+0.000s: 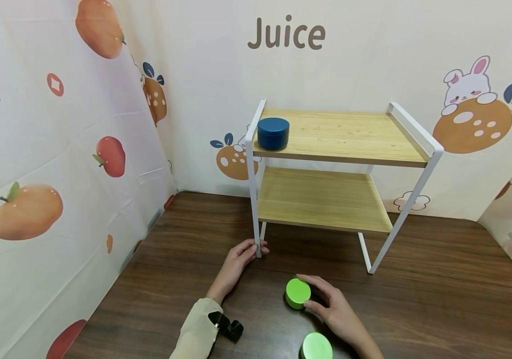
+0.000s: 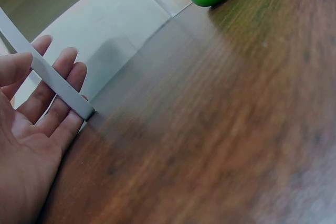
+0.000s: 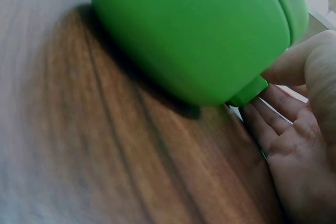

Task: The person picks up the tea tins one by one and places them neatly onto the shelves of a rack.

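Observation:
A two-tier shelf rack (image 1: 319,194) with wooden boards and a white metal frame stands on the brown table. My left hand (image 1: 238,259) grips the foot of its front left leg (image 2: 58,85), thumb on one side and fingers behind. My right hand (image 1: 339,314) holds a small round green tin (image 1: 298,293) on the table between thumb and fingers. Nearer to me stands a second green tin (image 1: 317,346), cut by the frame's lower edge. It looms large in the right wrist view, covering most of the held tin (image 3: 249,93).
A dark blue round tin (image 1: 273,133) sits at the left end of the upper board (image 1: 341,132). Behind the table (image 1: 440,299) hangs a printed cloth backdrop (image 1: 211,65), which continues along the left and right sides. A black wrist camera (image 1: 226,326) is strapped over the left sleeve.

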Demonstrator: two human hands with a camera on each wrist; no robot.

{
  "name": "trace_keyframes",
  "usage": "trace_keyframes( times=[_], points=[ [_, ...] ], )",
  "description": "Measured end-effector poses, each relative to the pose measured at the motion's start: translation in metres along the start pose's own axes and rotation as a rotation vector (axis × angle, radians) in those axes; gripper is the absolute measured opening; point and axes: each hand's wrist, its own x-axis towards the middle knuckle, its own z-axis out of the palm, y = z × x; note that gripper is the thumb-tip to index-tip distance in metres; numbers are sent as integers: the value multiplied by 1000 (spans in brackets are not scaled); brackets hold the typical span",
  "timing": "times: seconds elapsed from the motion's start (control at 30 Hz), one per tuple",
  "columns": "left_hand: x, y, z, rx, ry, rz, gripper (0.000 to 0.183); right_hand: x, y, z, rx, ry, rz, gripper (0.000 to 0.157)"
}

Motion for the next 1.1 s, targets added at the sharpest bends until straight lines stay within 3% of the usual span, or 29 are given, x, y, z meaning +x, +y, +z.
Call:
trace_keyframes(
  times=[1.1],
  points=[
    [-1, 0, -1, -15, -17, 7, 36, 0, -1, 0, 10, 3, 15, 51]
  ],
)
